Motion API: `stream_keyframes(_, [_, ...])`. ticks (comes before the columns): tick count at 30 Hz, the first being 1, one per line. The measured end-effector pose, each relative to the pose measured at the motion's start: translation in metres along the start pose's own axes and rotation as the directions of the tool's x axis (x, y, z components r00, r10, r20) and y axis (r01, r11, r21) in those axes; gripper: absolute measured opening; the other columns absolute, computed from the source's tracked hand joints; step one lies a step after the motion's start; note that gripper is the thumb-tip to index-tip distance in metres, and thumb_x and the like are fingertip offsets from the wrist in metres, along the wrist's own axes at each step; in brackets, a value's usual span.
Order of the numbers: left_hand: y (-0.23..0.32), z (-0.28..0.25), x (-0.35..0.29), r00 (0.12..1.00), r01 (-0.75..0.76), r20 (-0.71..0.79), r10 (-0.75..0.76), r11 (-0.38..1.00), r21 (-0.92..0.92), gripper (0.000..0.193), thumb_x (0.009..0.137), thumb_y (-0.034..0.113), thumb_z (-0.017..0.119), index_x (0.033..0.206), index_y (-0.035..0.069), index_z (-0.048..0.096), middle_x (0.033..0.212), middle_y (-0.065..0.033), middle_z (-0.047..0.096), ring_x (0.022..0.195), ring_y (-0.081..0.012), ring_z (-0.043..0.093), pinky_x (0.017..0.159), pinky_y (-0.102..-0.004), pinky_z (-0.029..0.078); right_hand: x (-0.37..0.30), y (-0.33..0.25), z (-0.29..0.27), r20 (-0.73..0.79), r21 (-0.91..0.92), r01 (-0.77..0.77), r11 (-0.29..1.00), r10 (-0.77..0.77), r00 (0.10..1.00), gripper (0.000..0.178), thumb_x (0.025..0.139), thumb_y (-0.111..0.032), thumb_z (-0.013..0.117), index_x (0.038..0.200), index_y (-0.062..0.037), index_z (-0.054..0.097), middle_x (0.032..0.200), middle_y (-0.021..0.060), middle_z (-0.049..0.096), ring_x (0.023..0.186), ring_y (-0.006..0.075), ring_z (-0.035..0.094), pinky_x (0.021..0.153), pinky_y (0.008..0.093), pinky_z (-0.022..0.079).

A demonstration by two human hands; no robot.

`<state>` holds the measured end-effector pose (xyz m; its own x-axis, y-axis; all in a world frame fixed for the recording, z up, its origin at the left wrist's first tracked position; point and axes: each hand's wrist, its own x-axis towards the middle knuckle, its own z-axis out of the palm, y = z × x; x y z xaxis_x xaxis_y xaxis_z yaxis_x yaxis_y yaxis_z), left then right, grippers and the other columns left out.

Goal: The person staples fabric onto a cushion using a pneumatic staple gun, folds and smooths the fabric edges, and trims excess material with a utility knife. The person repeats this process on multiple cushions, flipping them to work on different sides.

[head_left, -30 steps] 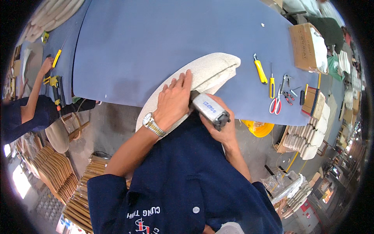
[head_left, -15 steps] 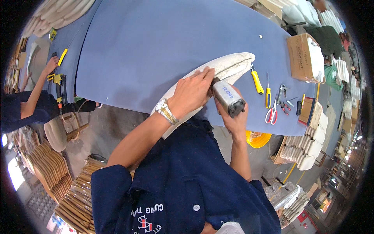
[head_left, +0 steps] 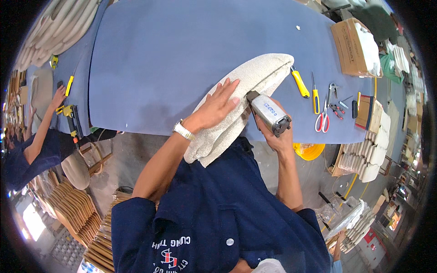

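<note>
A curved cushion panel (head_left: 261, 70) covered in cream, nubbly fabric lies across the table's near edge, its pointed end to the far right and its wide end close to my body. A fold of loose fabric runs lengthwise along it. My left hand (head_left: 216, 107) rests flat on the fabric with fingers stretched out. In my right hand (head_left: 281, 139) is a grey staple gun (head_left: 269, 111), gripped by its handle. The gun's nose is at the fabric fold; whether it presses on it I cannot tell.
Blue-grey table (head_left: 182, 36) beneath. To the right lie a yellow cutter (head_left: 300, 84), a yellow screwdriver (head_left: 315, 101), red-handled scissors (head_left: 322, 120), pliers (head_left: 337, 110) and a cardboard box (head_left: 349, 50). A yellow basin (head_left: 309, 151) stands below. At left, a co-worker's arm (head_left: 43, 125) is near another staple gun (head_left: 70, 118).
My left hand has drawn back from beside the staple gun's nose and now lies flatter on the panel. More of the panel's near end shows. The staple gun stays by the fold.
</note>
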<state>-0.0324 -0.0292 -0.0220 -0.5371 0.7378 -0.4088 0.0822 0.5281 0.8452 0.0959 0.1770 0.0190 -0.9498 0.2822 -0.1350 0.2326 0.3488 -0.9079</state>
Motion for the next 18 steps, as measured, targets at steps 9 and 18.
stream_keyframes(9, [0.029,0.019,-0.013,0.979,0.065,-0.204,0.002,0.944,0.323,0.088,0.097,0.028,0.067,0.164,0.004,0.016,0.165,-0.0317,0.027,0.151,-0.0506,0.031,0.122,-0.0524,0.034,-0.010,0.002,0.003,-0.050,0.018,0.060,0.998,-0.059,0.997,0.055,0.078,-0.004,0.075,0.132,-0.0012,0.065,0.121,0.0166,0.074,0.111,0.0265,0.073,0.096,0.0351,0.055])
stream_keyframes(18, [0.032,0.024,-0.015,0.961,0.098,-0.276,0.004,0.930,0.355,0.087,0.093,0.022,0.072,0.160,-0.002,0.023,0.159,-0.0316,0.039,0.144,-0.0514,0.041,0.114,-0.0522,0.045,-0.013,-0.012,-0.006,0.083,-0.071,0.090,0.993,-0.084,0.993,0.060,0.075,-0.007,0.076,0.133,-0.0017,0.065,0.128,0.0189,0.071,0.115,0.0356,0.072,0.099,0.0374,0.055])
